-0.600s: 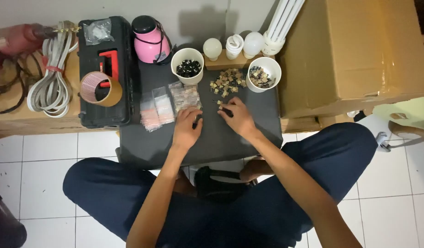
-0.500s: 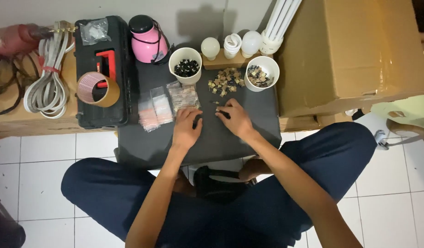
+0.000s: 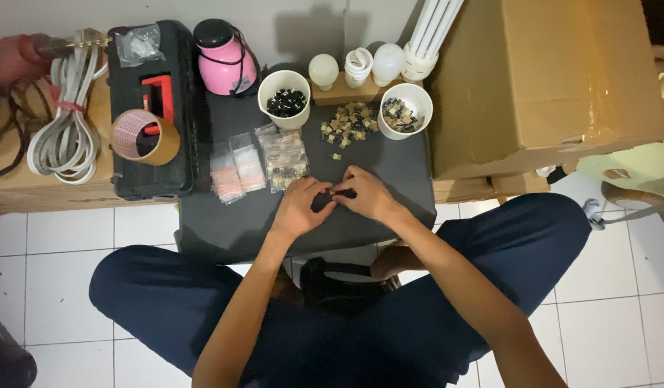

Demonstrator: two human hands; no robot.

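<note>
At the far left, on a wooden board beside the dark tabletop, lies a coil of white cable, and next to it stands a black toolbox with a roll of tape on its lid and a small clear bag at its back end. A pink jug with a black cap stands at the back left corner of the tabletop. In front of it, near the left edge, lie a few small clear packets, some with pinkish content. A white cup with small black parts stands at the back edge. The left hand is near the middle of the tabletop, a little toward the front edge, and its fingers are closed around a small black part. The right hand is just beside it and touches it; its fingertips pinch the same black part from the other side, so both grips are clamped on it above the tabletop. Behind the hands lies a heap of small tan pieces, and a second white cup with mixed small parts stands to the right of it. Some white light bulbs rest on a wooden block at the back edge. A big cardboard box stands beyond the right edge.
</note>
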